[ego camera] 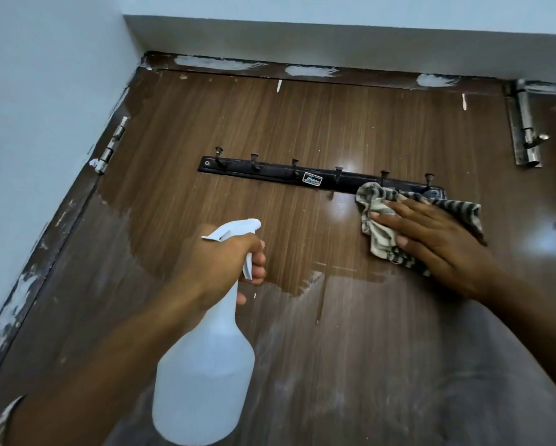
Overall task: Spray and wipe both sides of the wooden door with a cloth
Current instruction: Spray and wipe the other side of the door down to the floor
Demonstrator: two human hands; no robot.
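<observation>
Wiping the door (270, 123) just under the hook rail (270, 173), bottle standing by.

Right hand (431, 239) lies flat with straight fingers, pressing the cloth (378, 235) onto the door at the rail's right end, the cloth's top edge touching the rail. Left hand (225, 262) is below the rail's middle, curled round the neck of the bottle (202, 375) with fingers on the trigger. This looks like the wipe step on this face. Around the rail the wood shines wet; well below it the surface is hazy, with a drip running down, so the next move is probably a sweep along or below the rail, with more spray lower down. The other side can't be judged from here. There's a small label (312, 180) on the rail right of its middle, script too small to read; the bottle shows no writing.
</observation>
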